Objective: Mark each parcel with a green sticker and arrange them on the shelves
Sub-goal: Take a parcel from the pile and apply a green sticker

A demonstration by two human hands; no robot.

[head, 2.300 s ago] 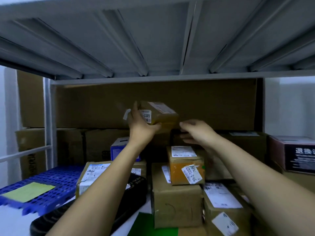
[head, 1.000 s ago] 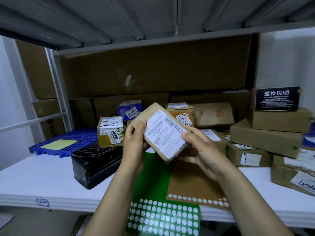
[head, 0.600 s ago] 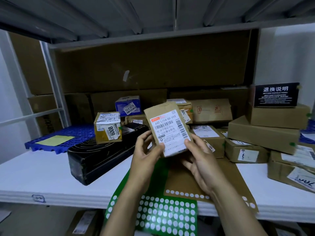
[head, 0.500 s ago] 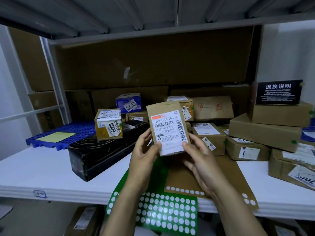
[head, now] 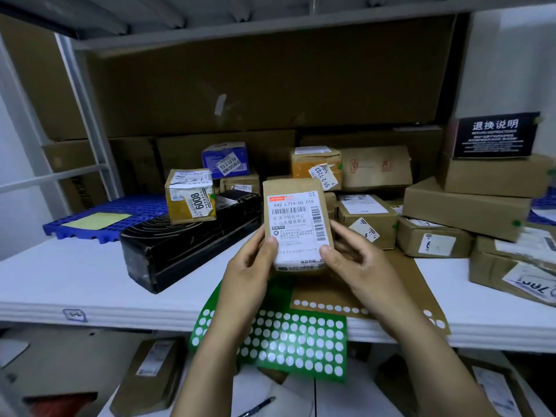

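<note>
Head view: left hand (head: 249,266) and right hand (head: 358,260) grip labelled kraft parcel (head: 296,227) upright above shelf (head: 75,284) front edge; next, probably peel from green sticker sheet (head: 288,341).

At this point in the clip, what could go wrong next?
The green sticker sheet overhangs the white shelf edge and may slide off. Both the left hand and right hand grip the small brown parcel with a white label, so peeling a sticker means a riskier one-handed hold.

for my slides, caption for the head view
Both hands, left and right, hold a parcel label-up above a green sticker sheet.
</note>
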